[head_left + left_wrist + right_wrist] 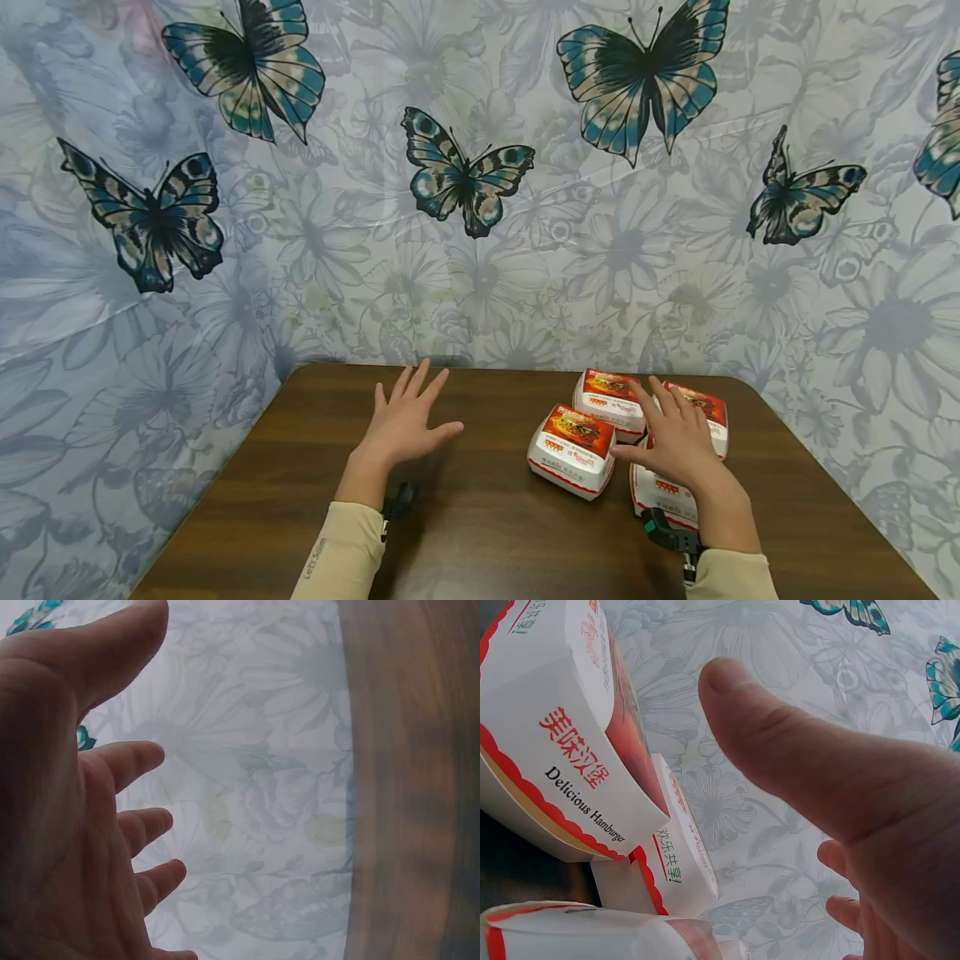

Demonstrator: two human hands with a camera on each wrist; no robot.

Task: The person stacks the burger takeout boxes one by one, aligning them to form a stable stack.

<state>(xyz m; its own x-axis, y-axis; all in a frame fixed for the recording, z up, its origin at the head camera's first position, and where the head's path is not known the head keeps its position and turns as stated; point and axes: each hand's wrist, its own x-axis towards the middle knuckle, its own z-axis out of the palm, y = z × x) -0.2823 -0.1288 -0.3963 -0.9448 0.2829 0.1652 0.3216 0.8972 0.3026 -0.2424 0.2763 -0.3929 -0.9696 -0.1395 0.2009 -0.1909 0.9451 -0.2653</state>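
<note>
Several white and red hamburger boxes stand grouped on the right half of the table. The front-left hamburger box [572,450] and the back one [611,400] show most of their printed lids. My right hand [675,437], fingers spread, is over the group and partly covers the right-hand box [708,412] and the near box [663,493]. In the right wrist view its thumb [780,735] extends beside a box reading "Delicious Hamburger" [577,757]. My left hand [405,425] holds nothing, its fingers spread above the left part of the table.
The brown wooden table [480,533] has rounded back corners. Behind it hangs a floral backdrop [480,300] with teal butterflies. Both wrists carry dark wrist cameras; the right one [667,533] overlaps the near box in the head view.
</note>
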